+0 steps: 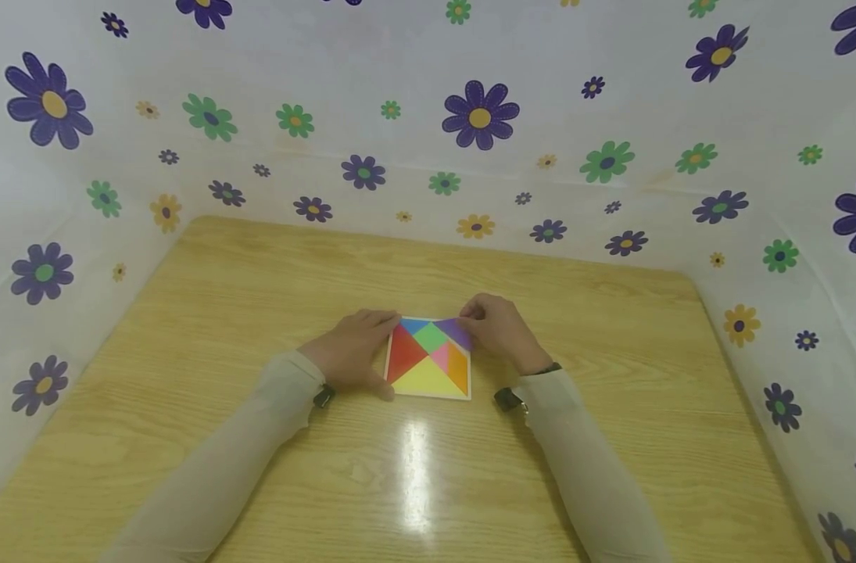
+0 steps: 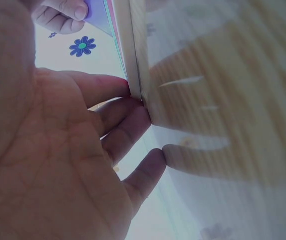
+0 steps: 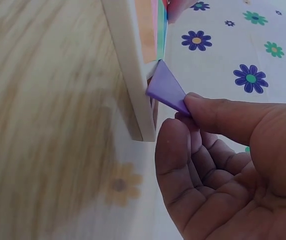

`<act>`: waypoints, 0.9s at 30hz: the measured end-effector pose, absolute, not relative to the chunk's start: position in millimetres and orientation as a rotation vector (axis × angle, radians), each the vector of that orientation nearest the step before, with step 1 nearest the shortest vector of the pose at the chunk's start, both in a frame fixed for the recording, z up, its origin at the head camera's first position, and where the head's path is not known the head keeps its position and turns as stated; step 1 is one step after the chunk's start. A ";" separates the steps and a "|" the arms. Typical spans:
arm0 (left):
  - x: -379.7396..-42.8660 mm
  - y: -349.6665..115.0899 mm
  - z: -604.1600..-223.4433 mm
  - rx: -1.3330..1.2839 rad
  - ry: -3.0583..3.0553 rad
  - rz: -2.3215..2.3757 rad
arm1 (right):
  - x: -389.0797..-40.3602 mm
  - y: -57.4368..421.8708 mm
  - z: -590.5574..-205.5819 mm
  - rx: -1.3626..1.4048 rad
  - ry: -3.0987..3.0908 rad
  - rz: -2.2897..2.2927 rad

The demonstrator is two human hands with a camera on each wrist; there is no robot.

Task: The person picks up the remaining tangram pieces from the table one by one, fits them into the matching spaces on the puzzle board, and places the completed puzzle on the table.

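A white-rimmed tangram tray [image 1: 435, 397] lies flat on the table, filled with coloured pieces. Along its left side rests my left hand [image 1: 353, 348], fingers at the far corner and thumb by the near one. In the left wrist view its fairly straight fingers touch the tray's edge [image 2: 129, 55]. My right hand [image 1: 499, 332] pinches a purple triangle [image 3: 167, 90] between thumb and fingers at the far right corner. That triangle is tilted, one edge up out of its recess. Red [image 1: 402, 360], yellow [image 1: 428, 381], orange [image 1: 458, 369] and green [image 1: 430, 338] pieces sit flat inside.
The wood-grain table [image 1: 610, 438] extends around the tray, with a bright reflection in front of it. A white cloth [image 1: 399, 141] with printed flowers stands behind and along both sides. Dark bands with small devices [image 1: 508, 399] sit at both wrists.
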State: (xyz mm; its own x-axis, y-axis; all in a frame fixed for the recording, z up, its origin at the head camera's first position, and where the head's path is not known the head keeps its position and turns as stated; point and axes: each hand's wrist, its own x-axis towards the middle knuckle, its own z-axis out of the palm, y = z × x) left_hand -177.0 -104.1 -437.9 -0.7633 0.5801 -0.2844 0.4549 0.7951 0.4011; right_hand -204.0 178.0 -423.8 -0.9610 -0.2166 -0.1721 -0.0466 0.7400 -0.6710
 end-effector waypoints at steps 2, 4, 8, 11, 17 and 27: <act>-177.2 -104.1 -438.6 0.780 2.589 0.436 | -204.3 178.3 -424.8 -0.194 2.696 -1.033; -177.5 -104.2 -439.4 0.781 2.591 0.432 | -204.9 178.8 -425.9 -0.184 2.689 -1.028; -177.1 -104.2 -438.9 0.776 2.591 0.433 | -206.3 179.3 -427.7 -0.180 2.677 -1.018; -176.5 -103.7 -437.8 0.776 2.591 0.431 | -206.3 179.8 -427.9 -0.191 2.670 -1.013; -177.8 -103.6 -439.3 0.793 2.601 0.423 | -207.9 180.9 -429.7 -0.210 2.680 -0.979; -177.5 -103.7 -437.1 0.800 2.594 0.426 | -209.2 180.6 -432.2 -0.221 2.667 -0.922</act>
